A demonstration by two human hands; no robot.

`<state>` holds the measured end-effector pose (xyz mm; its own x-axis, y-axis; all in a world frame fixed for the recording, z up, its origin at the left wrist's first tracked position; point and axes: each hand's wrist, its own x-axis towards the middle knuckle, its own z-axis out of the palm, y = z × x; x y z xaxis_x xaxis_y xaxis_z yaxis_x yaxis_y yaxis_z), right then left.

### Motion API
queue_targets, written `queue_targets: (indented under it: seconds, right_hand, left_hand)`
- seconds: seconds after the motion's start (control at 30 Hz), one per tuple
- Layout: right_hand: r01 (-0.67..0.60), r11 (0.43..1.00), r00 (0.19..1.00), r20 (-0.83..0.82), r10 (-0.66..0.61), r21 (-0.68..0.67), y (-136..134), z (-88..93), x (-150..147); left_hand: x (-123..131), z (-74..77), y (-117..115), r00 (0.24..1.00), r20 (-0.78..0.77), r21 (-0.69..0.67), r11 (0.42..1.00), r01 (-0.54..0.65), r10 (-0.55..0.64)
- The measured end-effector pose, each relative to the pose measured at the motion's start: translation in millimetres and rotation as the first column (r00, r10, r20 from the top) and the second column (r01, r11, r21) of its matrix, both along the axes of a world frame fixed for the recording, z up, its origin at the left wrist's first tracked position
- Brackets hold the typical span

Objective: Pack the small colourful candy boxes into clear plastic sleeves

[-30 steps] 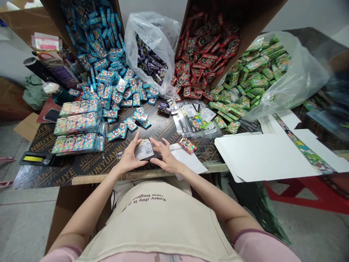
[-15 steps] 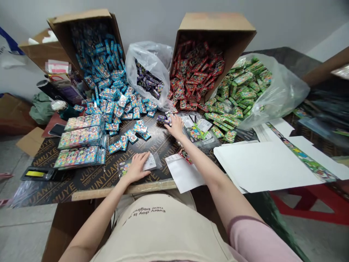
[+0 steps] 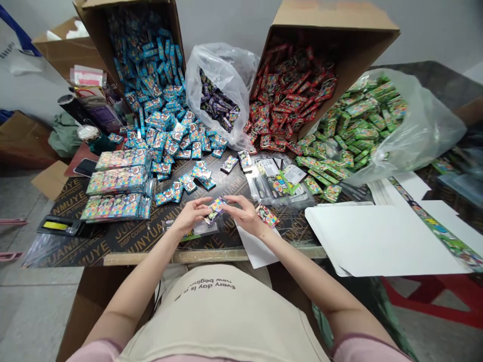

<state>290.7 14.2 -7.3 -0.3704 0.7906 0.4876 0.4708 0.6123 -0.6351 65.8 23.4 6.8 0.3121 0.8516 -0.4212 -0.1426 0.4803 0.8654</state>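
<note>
A small purple packet (image 3: 215, 210) is held between my two hands above the front of the table. My left hand (image 3: 194, 215) grips its left side, and my right hand (image 3: 243, 213) has its fingertips on the right side. Beneath them lies a clear plastic sleeve (image 3: 206, 229) with a printed card, partly hidden. A red packet (image 3: 267, 215) rests just right of my right hand, by a white sheet (image 3: 258, 249). Two purple packets, one of them (image 3: 229, 164), lie farther back. Loose blue packets (image 3: 177, 190) are to the left.
Behind are a box of blue packets (image 3: 151, 55), a bag of purple ones (image 3: 219, 100), a box of red ones (image 3: 294, 90) and a bag of green ones (image 3: 370, 115). Filled sleeves (image 3: 116, 186) are stacked at left; white sheets (image 3: 377, 241) lie at right.
My right hand has come back from the purple packets to my left hand, bringing one packet. My left hand has lifted off the sleeve and holds that packet too. The view has shifted slightly.
</note>
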Motion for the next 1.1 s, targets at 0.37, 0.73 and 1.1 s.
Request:
queue_targets:
  seconds: [0.37, 0.73, 1.1]
  right_hand:
    - [0.030, 0.787, 0.829, -0.424, -0.364, -0.616, -26, 9.1, -24]
    - [0.121, 0.980, 0.975, 0.204, -0.088, -0.158, -37, 27.0, -28]
    - [0.201, 0.976, 0.976, -0.070, -0.207, -0.086, -44, 17.1, -33]
  left_hand:
    - [29, 9.2, -27, 0.982, 0.052, 0.001, 0.983, -0.181, 0.181]
    - [25, 13.7, -46, 0.930, -0.276, 0.298, 0.941, -0.157, 0.243]
    - [26, 28.1, -41, 0.969, 0.199, -0.186, 0.976, -0.111, 0.148]
